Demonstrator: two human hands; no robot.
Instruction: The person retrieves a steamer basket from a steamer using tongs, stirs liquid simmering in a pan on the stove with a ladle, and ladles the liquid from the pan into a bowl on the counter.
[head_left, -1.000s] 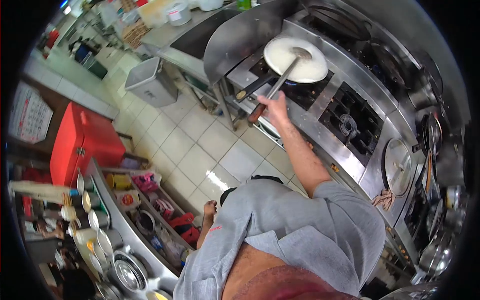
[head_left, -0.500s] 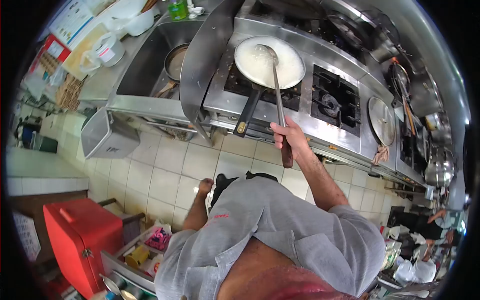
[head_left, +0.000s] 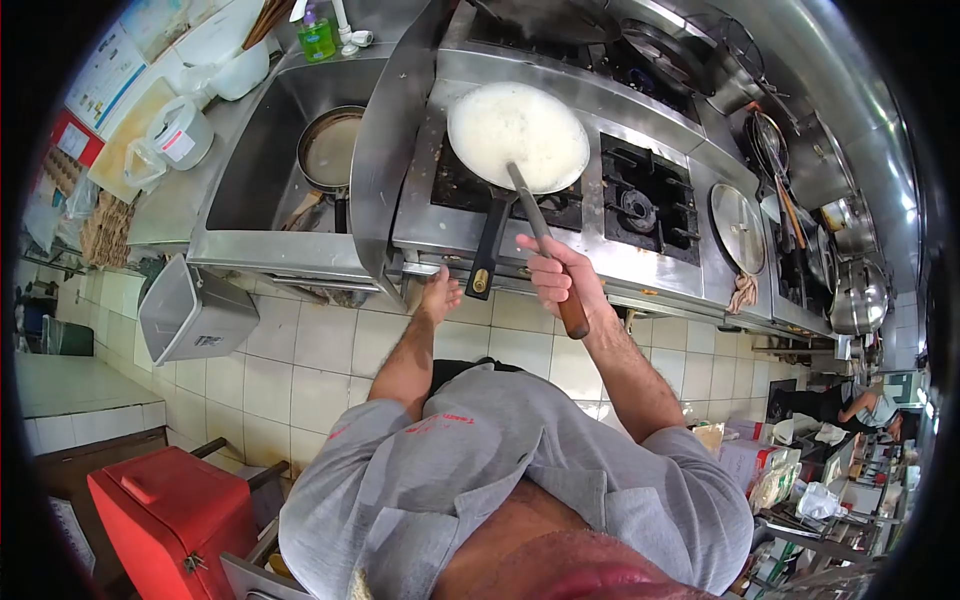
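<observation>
A frying pan (head_left: 490,240) stands on the left burner of the stove, its black handle pointing toward me. White, frothy liquid (head_left: 518,132) fills it nearly to the rim. My right hand (head_left: 566,278) is wrapped round the brown handle of a ladle (head_left: 530,205); the ladle's bowl is hidden under the froth. Low at the stove's front edge, left of the pan handle, is my left hand (head_left: 440,294). Its thumb and fingers are apart with nothing seen in them. Whether it touches the stove front, I cannot tell.
A second burner (head_left: 640,208) lies right of the pan, then a round lid (head_left: 738,228). Left of a metal partition, a sink (head_left: 250,150) holds another pan (head_left: 330,150). A grey bin (head_left: 205,315) and red box (head_left: 175,510) stand at left. Another person (head_left: 860,405) is far right.
My left hand has risen from beside my body to the stove front. The ladle's bowl, visible before, has moved toward me and sunk under the froth. The view has shifted slightly.
</observation>
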